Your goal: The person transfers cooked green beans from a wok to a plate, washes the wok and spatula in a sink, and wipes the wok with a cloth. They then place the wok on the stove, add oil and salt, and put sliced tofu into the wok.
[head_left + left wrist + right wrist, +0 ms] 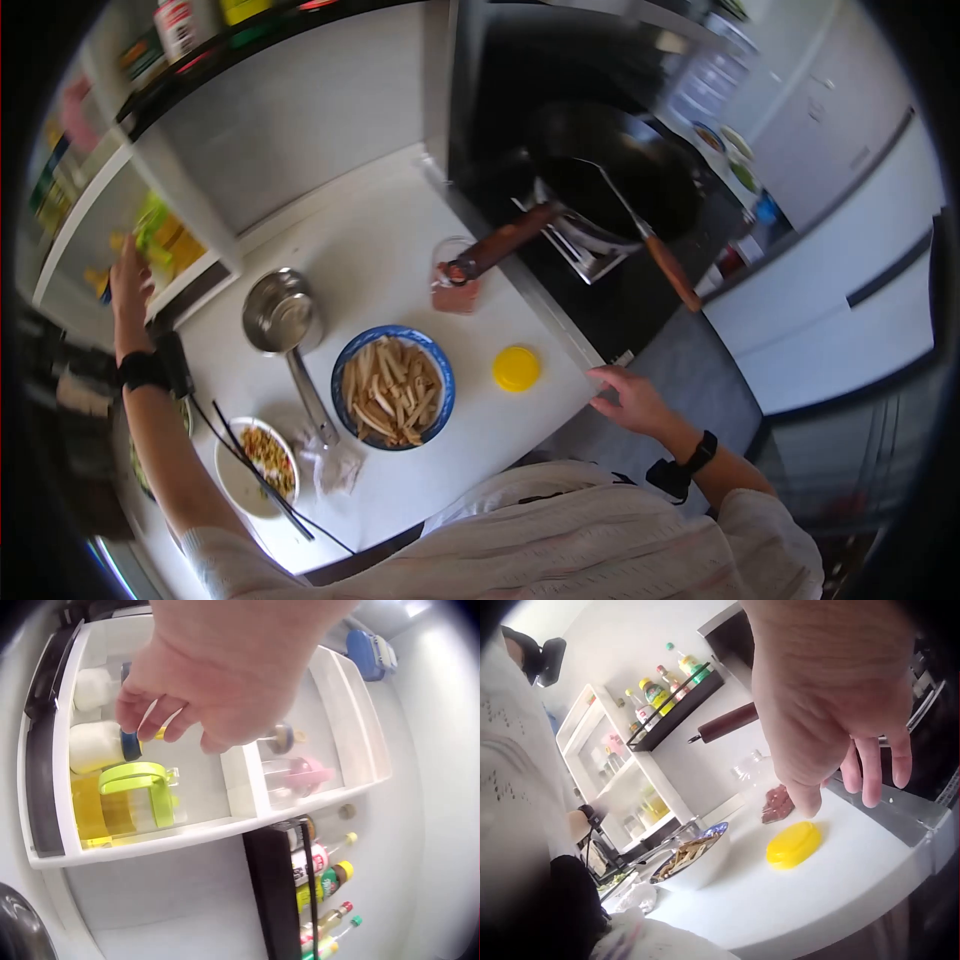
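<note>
My left hand [131, 285] reaches into a white wall shelf [165, 838] with its fingers loosely bent. In the left wrist view the fingertips are right at the dark blue lid of a white jar [96, 746]; the hand partly hides a second white jar [94, 689] behind. Just beside them stands a container of yellow oil with a lime-green handle [135, 778]. My right hand [636, 400] hangs relaxed at the counter's front edge, holding nothing. Near it on the counter lies a yellow lid [516, 369], with a clear jar of reddish contents [455, 290] farther back.
A blue-rimmed bowl of pale strips [392, 390], a metal saucepan [280, 312] and a white bowl of chopped ingredients [258, 465] with black chopsticks across it stand on the counter [370, 220]. On the stove sits a wok [610, 180] holding a wooden-handled spatula [668, 270].
</note>
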Demonstrator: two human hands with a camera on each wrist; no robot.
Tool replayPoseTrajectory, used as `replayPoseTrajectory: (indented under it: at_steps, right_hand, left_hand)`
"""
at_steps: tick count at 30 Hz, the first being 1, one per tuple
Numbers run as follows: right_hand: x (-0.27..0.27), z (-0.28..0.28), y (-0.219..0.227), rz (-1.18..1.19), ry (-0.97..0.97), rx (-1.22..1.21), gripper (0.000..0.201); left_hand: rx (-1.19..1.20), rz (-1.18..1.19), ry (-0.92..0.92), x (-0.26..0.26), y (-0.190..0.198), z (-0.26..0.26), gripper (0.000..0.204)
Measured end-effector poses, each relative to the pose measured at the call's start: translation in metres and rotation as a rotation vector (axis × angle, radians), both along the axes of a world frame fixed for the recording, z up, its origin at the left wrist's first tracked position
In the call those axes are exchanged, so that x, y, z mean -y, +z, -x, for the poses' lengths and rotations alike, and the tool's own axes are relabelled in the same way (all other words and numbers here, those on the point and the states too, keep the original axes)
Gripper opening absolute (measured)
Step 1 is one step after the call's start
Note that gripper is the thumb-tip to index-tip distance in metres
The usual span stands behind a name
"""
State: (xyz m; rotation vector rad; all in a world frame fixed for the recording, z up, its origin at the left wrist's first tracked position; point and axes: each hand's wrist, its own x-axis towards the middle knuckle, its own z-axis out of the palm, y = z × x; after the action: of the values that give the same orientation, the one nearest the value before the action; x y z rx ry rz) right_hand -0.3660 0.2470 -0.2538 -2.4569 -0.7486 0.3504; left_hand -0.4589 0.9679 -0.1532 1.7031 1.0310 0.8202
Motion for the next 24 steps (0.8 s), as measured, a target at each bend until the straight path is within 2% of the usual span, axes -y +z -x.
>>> replayPoseTrajectory:
  at_steps: [2,6,8,9,10,12,13,15,16,18,20,22,24]
  right_hand:
    - [0.01,0.005,-0.003,-0.003,-0.042,0.025,0.04]
    - [0.034,0.007,0.001,0.046,-0.204,0.079,0.038]
    - [0.047,0.003,0.006,0.02,-0.271,0.08,0.037]
    - [0.054,0.0,0.009,-0.007,-0.317,0.086,0.036]
    - [0.062,-0.004,0.01,-0.004,-0.326,0.084,0.036]
    - [0.073,-0.014,0.012,0.015,-0.442,0.142,0.035]
    - [0.074,-0.02,0.017,0.015,-0.447,0.143,0.035]
    - [0.075,-0.034,0.033,-0.061,-0.45,0.185,0.04]
    - [0.076,-0.042,0.041,-0.06,-0.457,0.187,0.04]
    - [0.072,-0.06,0.056,-0.02,-0.434,0.262,0.047]
    - [0.065,-0.076,0.07,-0.074,-0.406,0.306,0.05]
    - [0.058,-0.094,0.079,-0.136,-0.378,0.353,0.054]
    - [0.054,-0.11,0.082,-0.078,-0.157,0.586,0.059]
  left_hand:
    - [-0.083,0.038,0.073,-0.007,0.002,-0.014,0.049]
    - [-0.093,0.061,0.044,0.006,0.01,-0.024,0.047]
    - [0.056,0.196,-0.09,0.014,0.013,-0.028,0.044]
    - [0.147,0.307,-0.086,0.013,0.012,-0.033,0.04]
    - [0.144,0.31,-0.094,0.002,0.005,-0.035,0.04]
    - [0.325,0.492,-0.25,-0.023,-0.006,-0.038,0.036]
    - [0.325,0.492,-0.256,-0.013,-0.004,-0.041,0.036]
    - [0.452,0.409,0.001,0.008,-0.003,-0.045,0.032]
    - [0.452,0.411,-0.006,0.006,-0.005,-0.045,0.032]
    - [0.489,0.226,0.013,-0.009,-0.012,-0.038,0.031]
    - [0.511,0.243,0.03,-0.008,-0.004,-0.029,0.03]
    - [0.568,0.264,0.122,0.037,0.02,-0.019,0.03]
    - [0.561,0.229,0.105,0.03,0.019,0.003,0.03]
